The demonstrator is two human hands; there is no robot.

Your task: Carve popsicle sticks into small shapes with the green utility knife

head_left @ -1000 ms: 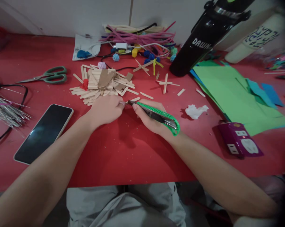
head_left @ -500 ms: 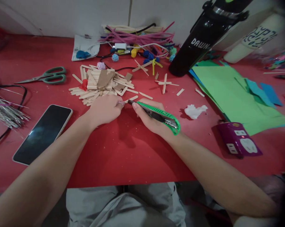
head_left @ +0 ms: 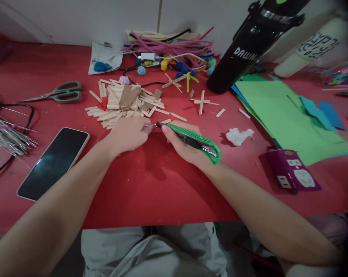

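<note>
My right hand (head_left: 183, 139) is wrapped round a green utility knife (head_left: 195, 139), its blade end pointing left toward my other fingers. My left hand (head_left: 130, 132) is closed in a pinch at the near edge of a pile of wooden craft sticks (head_left: 124, 98). From its fingertips sticks out a small tan tip, which looks like the end of a craft stick (head_left: 154, 125), mostly hidden by the fingers. The knife tip is at this end; whether they touch I cannot tell. Tiny wood shavings are scattered on the red table (head_left: 150, 192) below.
Scissors (head_left: 61, 92) and a phone (head_left: 54, 163) lie left. Crossed sticks (head_left: 202, 102), crumpled tissue (head_left: 239, 136), green paper (head_left: 289, 115) and a purple socket box (head_left: 293, 169) lie right. Behind stand a black bottle (head_left: 245, 50) and pink pipe cleaners (head_left: 168, 46).
Both hands stay almost in place. The small tip between my left fingers and the blade shows slightly differently, and the whole view has shifted a little.
</note>
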